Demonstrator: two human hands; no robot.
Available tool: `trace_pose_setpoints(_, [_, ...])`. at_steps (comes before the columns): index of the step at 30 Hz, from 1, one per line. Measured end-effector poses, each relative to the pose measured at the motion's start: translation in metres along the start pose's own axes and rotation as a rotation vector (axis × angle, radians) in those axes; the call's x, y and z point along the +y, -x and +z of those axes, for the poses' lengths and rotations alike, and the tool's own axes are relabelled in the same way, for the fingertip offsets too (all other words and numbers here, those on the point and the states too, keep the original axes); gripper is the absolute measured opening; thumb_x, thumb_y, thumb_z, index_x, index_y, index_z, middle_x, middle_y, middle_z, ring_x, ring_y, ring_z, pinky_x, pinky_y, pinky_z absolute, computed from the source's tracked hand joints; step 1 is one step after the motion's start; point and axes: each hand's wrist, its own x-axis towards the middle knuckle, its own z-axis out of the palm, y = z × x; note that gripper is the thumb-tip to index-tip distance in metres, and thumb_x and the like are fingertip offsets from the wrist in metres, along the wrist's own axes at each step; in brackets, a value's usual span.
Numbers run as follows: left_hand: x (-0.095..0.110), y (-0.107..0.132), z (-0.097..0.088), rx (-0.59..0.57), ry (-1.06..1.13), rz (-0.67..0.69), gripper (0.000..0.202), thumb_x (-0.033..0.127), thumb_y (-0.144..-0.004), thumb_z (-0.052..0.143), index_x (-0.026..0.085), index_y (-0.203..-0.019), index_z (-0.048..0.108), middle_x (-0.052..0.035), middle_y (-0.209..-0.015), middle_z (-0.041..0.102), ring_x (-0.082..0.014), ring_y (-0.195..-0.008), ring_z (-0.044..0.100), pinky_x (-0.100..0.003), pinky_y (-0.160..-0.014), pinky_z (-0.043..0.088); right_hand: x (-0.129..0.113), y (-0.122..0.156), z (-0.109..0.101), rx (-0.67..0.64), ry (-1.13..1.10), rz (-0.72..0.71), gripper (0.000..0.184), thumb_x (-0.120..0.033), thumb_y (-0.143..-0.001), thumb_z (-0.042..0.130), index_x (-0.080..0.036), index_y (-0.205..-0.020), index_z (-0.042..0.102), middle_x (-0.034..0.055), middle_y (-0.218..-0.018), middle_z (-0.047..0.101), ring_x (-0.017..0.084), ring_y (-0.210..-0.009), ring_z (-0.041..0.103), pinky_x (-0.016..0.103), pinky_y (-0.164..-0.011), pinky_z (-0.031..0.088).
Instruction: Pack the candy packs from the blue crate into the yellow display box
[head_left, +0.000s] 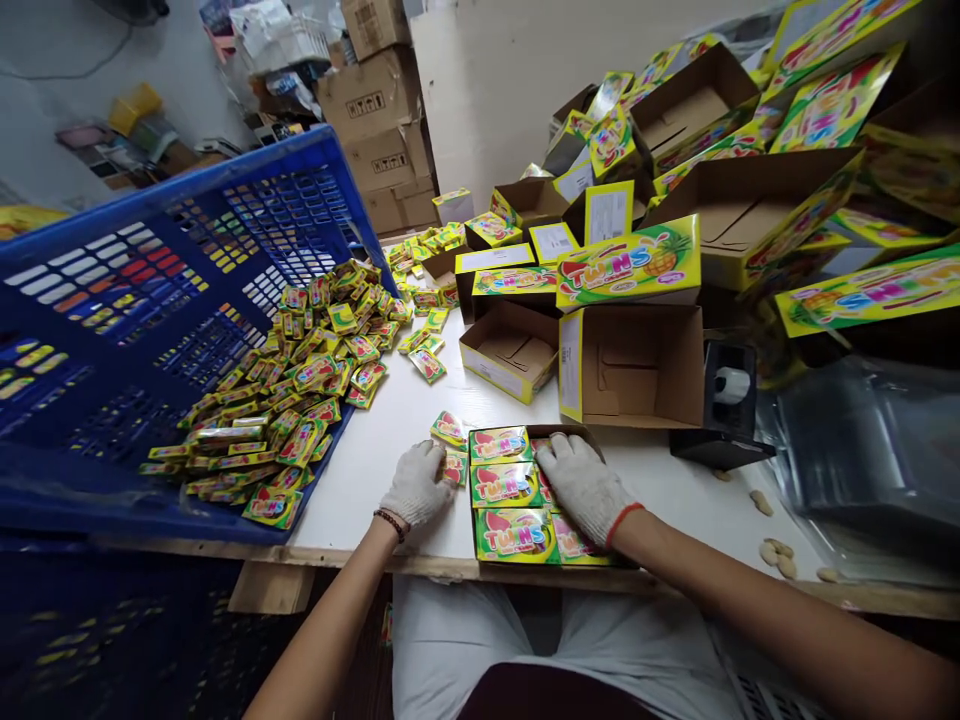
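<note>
A small cardboard box (579, 432) at the table's front edge is filled with rows of yellow candy packets (501, 484). My right hand (581, 484), in a white knit glove, lies on the packets in the box's right side, fingers bent and pressing down. Just left of the box, my gloved left hand (417, 486) is curled around a loose packet (454, 467) on the white table (375, 450). Another loose packet (448, 428) lies just beyond it.
A tipped blue plastic crate (135, 300) spills a heap of packets (300, 390) at the left. Open empty boxes (634, 365) and printed cartons (630, 265) pile up behind and to the right. A black tape dispenser (724, 410) and clear plastic (862, 450) sit at the right.
</note>
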Motion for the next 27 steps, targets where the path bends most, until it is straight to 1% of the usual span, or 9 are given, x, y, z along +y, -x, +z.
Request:
trace_pose_setpoints(3, [-0.004, 0.01, 0.004, -0.04, -0.05, -0.04, 0.038, 0.023, -0.073, 0.074, 0.02, -0.108, 0.062, -0.0104, -0.112, 0.065, -0.0285, -0.108, 0.06, -0.041, -0.096, 0.048, -0.005, 0.003, -0.011, -0.067, -0.085, 0.061, 0.047, -0.007, -0.096, 0.037, -0.015, -0.138, 0.055, 0.022, -0.134, 0.056, 0.031, -0.116, 0.056, 0.041, -0.095, 0.047])
trace_pose_setpoints(6, [-0.007, 0.018, 0.004, -0.015, -0.064, -0.142, 0.027, 0.03, -0.078, 0.071, 0.018, -0.1, 0.061, -0.0108, -0.102, 0.066, -0.0283, -0.1, 0.061, -0.04, -0.089, 0.049, -0.001, -0.002, -0.025, -0.135, -0.198, 0.109, 0.048, -0.005, -0.094, 0.036, -0.015, -0.137, 0.054, 0.0211, -0.133, 0.056, 0.031, -0.115, 0.057, 0.039, -0.089, 0.048])
trace_pose_setpoints(10, [-0.002, 0.023, -0.01, 0.259, 0.131, -0.274, 0.034, 0.028, -0.075, 0.072, 0.017, -0.102, 0.055, -0.0091, -0.099, 0.063, -0.0255, -0.094, 0.063, -0.037, -0.082, 0.052, 0.018, -0.009, -0.036, -0.209, -0.379, 0.117, 0.045, -0.007, -0.088, 0.047, -0.017, -0.131, 0.057, 0.0165, -0.131, 0.059, 0.027, -0.114, 0.06, 0.034, -0.088, 0.047])
trace_pose_setpoints(13, [0.027, 0.024, -0.025, 0.467, 0.344, -0.144, 0.045, 0.03, -0.074, 0.074, 0.019, -0.11, 0.051, -0.0067, -0.101, 0.062, -0.0223, -0.092, 0.064, -0.036, -0.083, 0.054, 0.024, -0.005, -0.043, -0.11, -0.609, 0.122, 0.036, -0.022, -0.093, 0.049, -0.018, -0.127, 0.06, 0.0136, -0.124, 0.065, 0.026, -0.108, 0.063, 0.035, -0.09, 0.048])
trace_pose_setpoints(15, [0.059, 0.022, -0.032, 0.544, 0.46, -0.063, 0.048, 0.035, -0.076, 0.076, 0.02, -0.114, 0.05, -0.0061, -0.103, 0.062, -0.0212, -0.093, 0.065, -0.035, -0.084, 0.055, 0.018, 0.002, -0.048, -0.019, -0.835, 0.004, 0.041, -0.032, -0.091, 0.055, -0.019, -0.13, 0.059, 0.012, -0.123, 0.067, 0.026, -0.108, 0.064, 0.037, -0.092, 0.05])
trace_pose_setpoints(18, [0.107, 0.019, -0.036, 0.511, 0.586, 0.044, 0.045, 0.036, -0.083, 0.071, 0.02, -0.119, 0.051, -0.0076, -0.108, 0.063, -0.021, -0.098, 0.065, -0.034, -0.087, 0.055, 0.008, 0.013, -0.059, 0.098, -1.147, -0.181, 0.045, -0.037, -0.089, 0.056, -0.018, -0.13, 0.058, 0.0094, -0.115, 0.071, 0.024, -0.104, 0.065, 0.038, -0.091, 0.053])
trace_pose_setpoints(20, [0.122, 0.015, -0.036, 0.446, 0.648, 0.143, 0.039, 0.033, -0.09, 0.063, 0.019, -0.124, 0.051, -0.0095, -0.115, 0.063, -0.021, -0.102, 0.065, -0.035, -0.092, 0.055, 0.015, 0.018, -0.067, 0.207, -1.202, -0.164, 0.039, -0.036, -0.092, 0.05, -0.017, -0.125, 0.06, 0.0085, -0.107, 0.072, 0.024, -0.099, 0.066, 0.037, -0.087, 0.055])
trace_pose_setpoints(23, [0.105, -0.004, -0.032, 0.446, 0.644, 0.196, 0.032, 0.028, -0.096, 0.05, 0.019, -0.127, 0.052, -0.0116, -0.124, 0.061, -0.0213, -0.11, 0.064, -0.038, -0.098, 0.053, 0.046, 0.023, -0.077, 0.233, -1.059, -0.082, 0.036, -0.031, -0.09, 0.052, -0.017, -0.122, 0.058, 0.0079, -0.105, 0.071, 0.022, -0.093, 0.066, 0.034, -0.082, 0.054])
trace_pose_setpoints(27, [0.044, -0.051, -0.017, 0.363, 0.294, 0.034, 0.035, 0.015, -0.092, 0.042, 0.017, -0.123, 0.057, -0.0128, -0.123, 0.063, -0.0241, -0.121, 0.059, -0.044, -0.108, 0.047, 0.069, 0.028, -0.082, -0.144, -0.643, -0.122, 0.022, -0.026, -0.088, 0.054, -0.02, -0.106, 0.067, 0.0062, -0.096, 0.072, 0.02, -0.083, 0.065, 0.028, -0.072, 0.049])
